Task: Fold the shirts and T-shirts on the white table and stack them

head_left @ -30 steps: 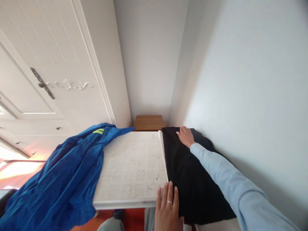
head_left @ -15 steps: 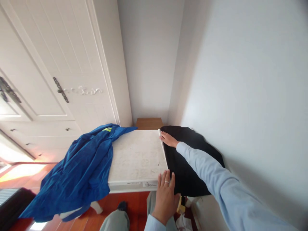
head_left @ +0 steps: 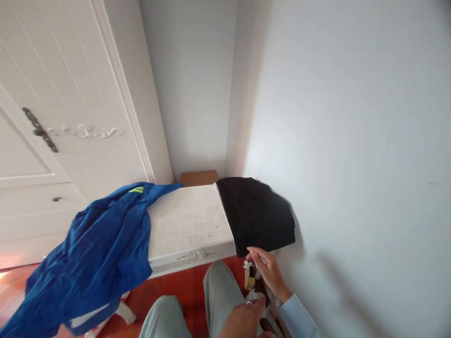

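Note:
A black cloth (head_left: 259,213) lies over the right end of the white table (head_left: 186,216), spreading toward the wall. At its near edge is my right hand (head_left: 270,274), fingers stretched and slightly apart, their tips at or just in front of the fabric; I cannot tell if they touch it. Lower down, by my knee, is my left hand (head_left: 243,319), a ring on one finger. It is partly cut off by the frame, and its fingers are mostly hidden. A blue garment (head_left: 102,239) with a yellow-green stripe drapes over the table's left end.
A white wardrobe (head_left: 81,155) stands at the left and a pale wall (head_left: 345,141) rises on the right. Behind the table is a brown wooden box-like piece (head_left: 199,177). Small items, including something yellow (head_left: 249,281), lie below the cloth.
The view has turned right. My right hand has come back from the cloth's far edge to its near edge. My left hand has left the table's near corner and dropped lower.

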`<state>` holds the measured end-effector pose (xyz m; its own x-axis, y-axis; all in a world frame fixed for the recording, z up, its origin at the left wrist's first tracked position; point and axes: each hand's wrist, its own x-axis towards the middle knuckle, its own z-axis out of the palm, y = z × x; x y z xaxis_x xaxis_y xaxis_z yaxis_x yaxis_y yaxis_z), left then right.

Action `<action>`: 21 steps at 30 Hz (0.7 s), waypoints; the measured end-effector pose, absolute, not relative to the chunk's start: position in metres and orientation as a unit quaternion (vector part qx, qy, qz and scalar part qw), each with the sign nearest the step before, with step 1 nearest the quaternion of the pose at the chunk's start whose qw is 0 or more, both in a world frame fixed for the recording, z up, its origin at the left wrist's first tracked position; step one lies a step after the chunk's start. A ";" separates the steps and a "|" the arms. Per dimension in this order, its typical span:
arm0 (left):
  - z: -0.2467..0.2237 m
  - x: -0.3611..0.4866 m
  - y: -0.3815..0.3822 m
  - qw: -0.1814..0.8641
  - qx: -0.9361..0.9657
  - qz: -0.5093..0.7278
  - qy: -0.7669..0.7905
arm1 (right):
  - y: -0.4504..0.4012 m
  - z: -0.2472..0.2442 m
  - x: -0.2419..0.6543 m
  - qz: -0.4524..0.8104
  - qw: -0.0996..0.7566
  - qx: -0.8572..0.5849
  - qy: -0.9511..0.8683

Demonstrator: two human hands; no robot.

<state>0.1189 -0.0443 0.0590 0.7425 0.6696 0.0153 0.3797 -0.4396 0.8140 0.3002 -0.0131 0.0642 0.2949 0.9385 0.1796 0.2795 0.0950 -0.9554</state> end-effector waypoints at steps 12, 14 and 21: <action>0.038 0.076 -0.085 0.548 0.678 0.273 0.406 | -0.065 0.028 0.198 0.391 0.573 -0.537 -0.481; 0.030 0.067 -0.092 0.566 0.642 0.299 0.421 | -0.072 0.036 0.190 0.410 0.553 -0.529 -0.497; -0.011 0.061 -0.102 0.659 0.483 0.380 0.433 | -0.088 0.042 0.187 0.463 0.419 -0.531 -0.573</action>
